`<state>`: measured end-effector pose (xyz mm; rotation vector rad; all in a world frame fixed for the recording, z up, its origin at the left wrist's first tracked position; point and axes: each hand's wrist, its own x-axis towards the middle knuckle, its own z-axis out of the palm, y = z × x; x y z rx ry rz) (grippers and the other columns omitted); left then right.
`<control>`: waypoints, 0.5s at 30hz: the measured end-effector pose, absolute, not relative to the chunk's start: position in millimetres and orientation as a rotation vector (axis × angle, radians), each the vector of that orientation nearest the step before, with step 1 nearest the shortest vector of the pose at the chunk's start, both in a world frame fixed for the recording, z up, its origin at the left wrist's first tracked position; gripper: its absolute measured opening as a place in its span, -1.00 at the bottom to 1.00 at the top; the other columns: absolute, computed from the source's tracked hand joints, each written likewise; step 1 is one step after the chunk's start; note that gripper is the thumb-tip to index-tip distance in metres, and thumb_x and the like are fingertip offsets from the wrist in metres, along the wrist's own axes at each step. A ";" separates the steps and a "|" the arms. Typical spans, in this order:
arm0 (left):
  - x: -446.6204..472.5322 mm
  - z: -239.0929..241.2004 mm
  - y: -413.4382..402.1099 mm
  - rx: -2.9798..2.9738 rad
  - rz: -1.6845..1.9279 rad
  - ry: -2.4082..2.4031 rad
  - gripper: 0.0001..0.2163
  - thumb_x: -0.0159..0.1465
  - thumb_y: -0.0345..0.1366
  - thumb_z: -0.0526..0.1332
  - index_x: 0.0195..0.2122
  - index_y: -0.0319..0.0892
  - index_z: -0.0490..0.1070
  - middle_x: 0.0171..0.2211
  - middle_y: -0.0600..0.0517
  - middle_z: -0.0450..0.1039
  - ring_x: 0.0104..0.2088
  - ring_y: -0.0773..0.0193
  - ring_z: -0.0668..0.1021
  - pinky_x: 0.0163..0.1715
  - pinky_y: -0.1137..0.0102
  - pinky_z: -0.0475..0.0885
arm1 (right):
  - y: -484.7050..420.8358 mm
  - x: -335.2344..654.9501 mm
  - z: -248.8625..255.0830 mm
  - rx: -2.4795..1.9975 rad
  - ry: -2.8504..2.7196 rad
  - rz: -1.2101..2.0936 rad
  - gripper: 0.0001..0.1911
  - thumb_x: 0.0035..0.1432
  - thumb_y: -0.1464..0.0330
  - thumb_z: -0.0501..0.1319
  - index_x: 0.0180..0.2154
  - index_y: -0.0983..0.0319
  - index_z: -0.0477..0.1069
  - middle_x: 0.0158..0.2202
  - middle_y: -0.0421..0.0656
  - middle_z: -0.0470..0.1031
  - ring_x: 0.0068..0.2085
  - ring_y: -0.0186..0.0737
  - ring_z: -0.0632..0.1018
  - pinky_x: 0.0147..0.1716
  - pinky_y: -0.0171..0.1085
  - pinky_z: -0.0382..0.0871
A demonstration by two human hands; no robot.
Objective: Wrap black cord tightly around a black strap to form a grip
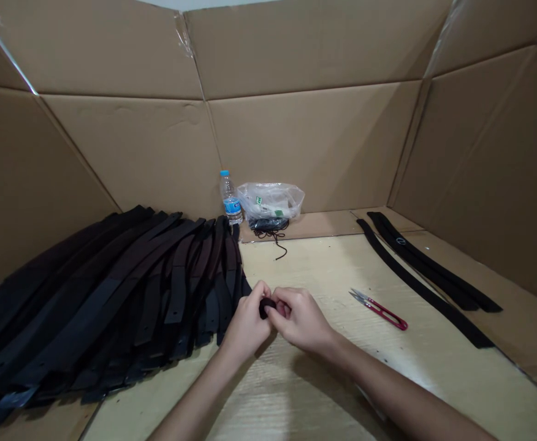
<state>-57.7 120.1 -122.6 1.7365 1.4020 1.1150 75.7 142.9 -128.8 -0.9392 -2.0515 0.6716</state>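
Observation:
My left hand (246, 326) and my right hand (298, 318) meet at the middle of the light wooden table (323, 380). Both are closed in a pinch on a small dark piece (265, 306) held between their fingertips. It looks like a short loop or strap end, too small to name. A big fanned pile of dark leather straps (112, 294) lies just left of my left hand, its nearest ends almost touching my knuckles.
Red-handled thread snips (379, 309) lie to the right of my hands. Further right lie long black straps (427, 263). At the back stand a water bottle (230, 197) and a clear plastic bag (271, 201) with dark cord. Cardboard walls (305, 128) enclose the table.

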 end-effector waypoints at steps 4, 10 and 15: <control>-58.1 -122.7 119.0 1.733 1.059 1.326 -0.77 0.00 -0.53 0.07 -0.34 -0.10 0.29 -0.51 0.11 0.47 -0.46 0.24 0.49 -0.44 0.47 0.23 | 142.9 74.6 -129.6 -0.924 -2.025 0.735 -0.81 -0.02 0.51 0.14 -0.58 0.23 0.17 -0.62 -0.31 0.22 -0.56 -0.41 0.26 -0.52 -0.39 0.06; -60.2 -128.6 122.4 1.756 1.047 1.328 -0.81 -0.02 -0.54 0.04 -0.47 -0.13 0.35 -0.43 0.01 0.51 -0.39 0.18 0.49 -0.37 0.43 0.26 | 142.4 73.2 -128.9 -0.967 -1.984 0.845 -0.91 -0.05 0.53 0.14 -0.53 0.25 0.31 -0.63 -0.32 0.23 -0.56 -0.42 0.27 -0.53 -0.41 0.09; -60.6 -130.1 123.1 1.779 1.031 1.344 -0.80 -0.01 -0.52 0.03 -0.45 -0.15 0.37 -0.42 -0.02 0.50 -0.37 0.16 0.48 -0.35 0.41 0.26 | 143.4 73.6 -129.1 -0.943 -1.969 0.832 -0.93 -0.06 0.52 0.15 -0.51 0.26 0.34 -0.64 -0.33 0.22 -0.57 -0.42 0.27 -0.53 -0.42 0.09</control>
